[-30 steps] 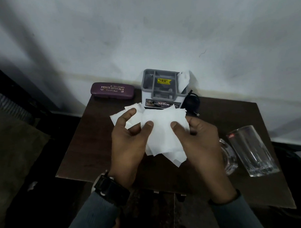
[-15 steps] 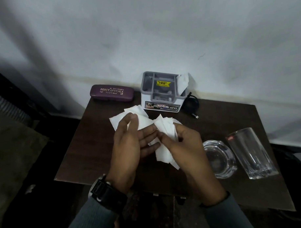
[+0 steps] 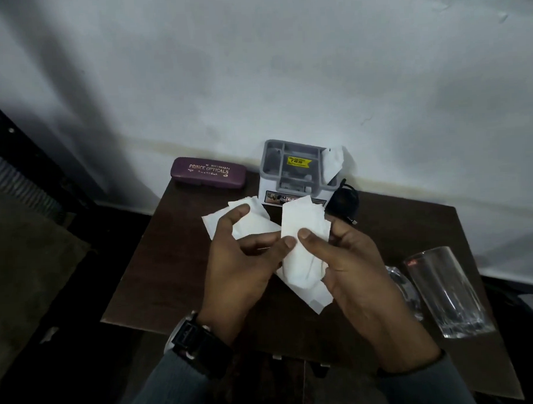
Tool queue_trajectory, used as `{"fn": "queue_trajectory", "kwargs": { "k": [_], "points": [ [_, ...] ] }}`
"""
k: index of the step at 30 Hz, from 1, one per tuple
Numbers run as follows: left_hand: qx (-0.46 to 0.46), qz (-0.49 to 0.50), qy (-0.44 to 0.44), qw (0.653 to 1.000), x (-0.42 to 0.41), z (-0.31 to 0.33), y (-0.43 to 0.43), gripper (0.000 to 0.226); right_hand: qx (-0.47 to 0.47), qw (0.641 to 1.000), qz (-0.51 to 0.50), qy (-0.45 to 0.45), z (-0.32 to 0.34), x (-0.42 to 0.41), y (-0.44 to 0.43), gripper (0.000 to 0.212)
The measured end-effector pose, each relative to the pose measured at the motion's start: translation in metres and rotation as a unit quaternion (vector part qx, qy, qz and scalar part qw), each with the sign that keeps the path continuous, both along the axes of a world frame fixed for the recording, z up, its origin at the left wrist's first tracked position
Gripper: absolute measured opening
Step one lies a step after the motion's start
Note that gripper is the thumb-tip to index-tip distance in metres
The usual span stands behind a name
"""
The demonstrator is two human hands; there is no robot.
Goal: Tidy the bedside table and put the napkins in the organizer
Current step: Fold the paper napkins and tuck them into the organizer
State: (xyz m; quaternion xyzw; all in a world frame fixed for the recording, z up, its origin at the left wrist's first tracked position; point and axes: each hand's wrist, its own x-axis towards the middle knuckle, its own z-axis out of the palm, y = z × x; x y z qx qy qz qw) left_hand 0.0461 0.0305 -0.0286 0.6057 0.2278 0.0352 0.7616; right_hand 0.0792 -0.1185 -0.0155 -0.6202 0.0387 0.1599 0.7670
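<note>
Right now the person is getting one napkin ready to go in the organizer. The right hand (image 3: 352, 265) pinches the folded napkin (image 3: 302, 227), with the thumb on the front and the other fingers mostly tucked behind it. The left hand (image 3: 240, 263) holds the loose napkins (image 3: 254, 225) up over the table (image 3: 158, 266). Its fingers (image 3: 237, 212) are curled on top of them, and its thumb tip touches the edge of the folded one. Both hands are close together in front of the organizer (image 3: 291, 170), which stands at the back of the table by the wall. One white napkin (image 3: 333, 164) already pokes out of the slot on its right side. The folding looks almost done, but most of the job is left. Next, the folded napkin likely has to go up to the organizer and down into a slot. It is soft, so it may open up if it is not held flat. How many loose napkins there are is hard to tell, since they lie on top of each other. The right hand hides part of a round glass dish (image 3: 404, 290) beside the tall glass (image 3: 446, 289). The black cable (image 3: 345, 200) is dark and half behind the napkin. A purple glasses case (image 3: 208, 173) lies at the back left. The room is dim, so the inside of the organizer is hard to see.
</note>
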Motion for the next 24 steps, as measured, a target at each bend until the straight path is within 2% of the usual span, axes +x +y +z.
{"fn": "queue_trajectory", "kwargs": {
  "k": [2, 5, 7, 10, 13, 17, 21, 24],
  "points": [
    [0.041, -0.005, -0.013, 0.999, -0.001, 0.002, 0.002, 0.083, -0.085, 0.994, 0.025, -0.058, 0.004, 0.004, -0.004, 0.036],
    [0.049, -0.017, -0.011, 0.999, -0.001, 0.001, 0.004, 0.081, -0.184, 0.974, 0.081, -0.100, 0.019, 0.025, -0.017, 0.057],
    [0.039, -0.015, -0.012, 0.999, 0.000, 0.001, 0.004, 0.078, -0.194, 0.965, 0.157, -0.078, 0.036, 0.044, -0.026, 0.064],
    [0.007, 0.000, -0.005, 1.000, 0.002, 0.001, 0.004, 0.074, -0.208, 0.945, 0.243, -0.073, 0.051, 0.057, -0.030, 0.057],
    [-0.052, 0.001, 0.002, 0.999, 0.003, 0.002, 0.006, 0.072, -0.221, 0.941, 0.238, -0.094, 0.055, 0.063, -0.029, 0.053],
    [-0.016, -0.020, -0.038, 0.999, 0.004, 0.005, 0.006, 0.071, -0.223, 0.934, 0.270, -0.077, 0.062, 0.069, -0.024, 0.075],
    [0.005, -0.022, -0.062, 0.998, 0.005, 0.003, 0.005, 0.070, -0.289, 0.906, 0.284, -0.122, 0.068, 0.075, -0.017, 0.062],
    [-0.008, -0.008, -0.067, 0.998, 0.007, 0.001, 0.007, 0.068, -0.310, 0.894, 0.293, -0.136, 0.078, 0.088, -0.015, 0.067]
  ]
}}
